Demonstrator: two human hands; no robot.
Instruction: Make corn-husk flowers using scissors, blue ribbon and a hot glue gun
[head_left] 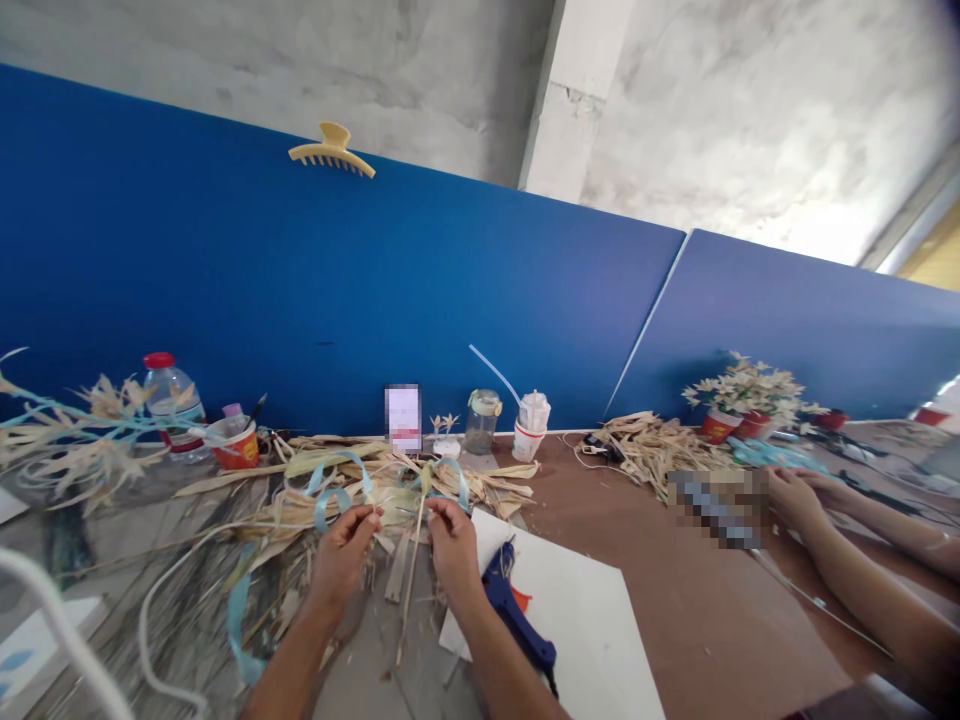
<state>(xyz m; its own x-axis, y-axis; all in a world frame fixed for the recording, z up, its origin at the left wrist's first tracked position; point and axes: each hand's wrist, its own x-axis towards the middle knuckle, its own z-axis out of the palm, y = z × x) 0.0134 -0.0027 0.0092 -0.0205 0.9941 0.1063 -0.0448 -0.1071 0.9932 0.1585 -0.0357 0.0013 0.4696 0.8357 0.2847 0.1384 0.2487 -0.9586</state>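
Roughly fore-and-aft, straw stalk (409, 585), far end between left hand (341, 555), right hand (454, 548)

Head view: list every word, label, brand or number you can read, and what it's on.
No text is readable.
Red paper cup with yellow print: too small to read.
Clear plastic water bottle, red cap: label blurred.
White card against the blue partition: pixelated.
Dried straw strips pinched by left hand and right hand: unprinted.

Blue partition panels (375, 270), grey concrete wall (225, 60), white pillar (577, 90), brown desk (712, 620)
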